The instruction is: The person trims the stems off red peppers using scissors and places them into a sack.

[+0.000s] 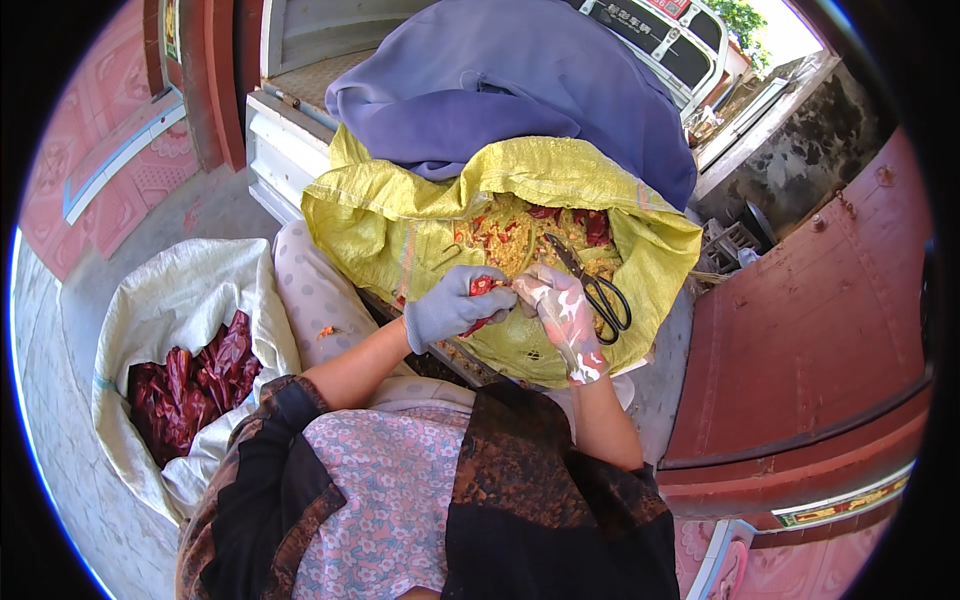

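White sack (150,300), far left, on the floor: holds dark red dried chillies (190,385). Left hand (450,305), grey glove: grip pinches a red chilli (484,287) above the yellow sack (400,235). Right hand (562,312), patterned glove: fingers meet the same chilli; black scissors (598,290) are held in this grip, blades pointing away. The yellow sack contains cut chilli pieces and seeds (520,240). A purple cloth (520,90) lies behind it.

I see a grey concrete floor (60,330) carrying everything here. A white woven sack (180,290) of dark red dried chillies (190,385) sits on it. Just to the right of that sack rests a yellow woven sack (380,225), open-mouthed, holding cut red pieces and pale seeds (515,240).
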{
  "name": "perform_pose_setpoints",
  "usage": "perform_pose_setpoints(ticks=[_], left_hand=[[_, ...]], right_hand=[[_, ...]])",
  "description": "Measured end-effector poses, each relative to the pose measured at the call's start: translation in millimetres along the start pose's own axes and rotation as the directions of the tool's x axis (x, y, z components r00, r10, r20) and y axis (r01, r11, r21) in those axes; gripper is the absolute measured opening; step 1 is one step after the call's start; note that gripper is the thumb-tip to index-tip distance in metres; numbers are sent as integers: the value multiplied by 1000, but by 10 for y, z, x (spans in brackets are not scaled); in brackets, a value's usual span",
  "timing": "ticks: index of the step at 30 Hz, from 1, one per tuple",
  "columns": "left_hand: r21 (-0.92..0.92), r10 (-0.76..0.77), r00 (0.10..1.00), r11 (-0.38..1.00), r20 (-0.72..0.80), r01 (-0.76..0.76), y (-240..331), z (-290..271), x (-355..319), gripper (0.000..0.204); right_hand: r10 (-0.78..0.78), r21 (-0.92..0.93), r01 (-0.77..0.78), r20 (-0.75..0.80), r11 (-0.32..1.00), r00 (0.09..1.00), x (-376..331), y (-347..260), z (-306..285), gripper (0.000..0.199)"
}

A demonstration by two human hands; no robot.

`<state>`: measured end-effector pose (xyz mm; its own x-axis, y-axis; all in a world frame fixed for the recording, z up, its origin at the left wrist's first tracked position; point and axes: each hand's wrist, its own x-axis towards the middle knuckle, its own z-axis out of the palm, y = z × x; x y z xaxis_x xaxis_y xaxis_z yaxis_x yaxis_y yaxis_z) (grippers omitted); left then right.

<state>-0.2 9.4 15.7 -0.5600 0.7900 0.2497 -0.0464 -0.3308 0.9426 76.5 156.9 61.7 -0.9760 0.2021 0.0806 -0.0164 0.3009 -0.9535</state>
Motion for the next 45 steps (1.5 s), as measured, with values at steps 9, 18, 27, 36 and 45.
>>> perform_pose_setpoints(ticks=[9,18,27,36,45], left_hand=[[92,125,988,989,-87,-117,-51,7,-80,16],[231,124,893,973,-433,-24,168,-1201,-952,12],[494,144,482,61,-864,867,-518,-2549,-3120,35],[430,44,436,-100,-899,897,-806,-2666,-2843,55],[331,15,332,-62,-943,942,-290,-2583,-2896,50]], right_hand=[[235,859,-353,281,372,930,55,200,91,22],[-258,-785,120,-52,608,965,368,26,-329,18],[-356,-985,134,164,-107,920,1428,384,-741,29],[-147,-800,168,101,575,984,1317,324,-1094,21],[-174,-193,121,-288,974,942,748,326,-1075,26]])
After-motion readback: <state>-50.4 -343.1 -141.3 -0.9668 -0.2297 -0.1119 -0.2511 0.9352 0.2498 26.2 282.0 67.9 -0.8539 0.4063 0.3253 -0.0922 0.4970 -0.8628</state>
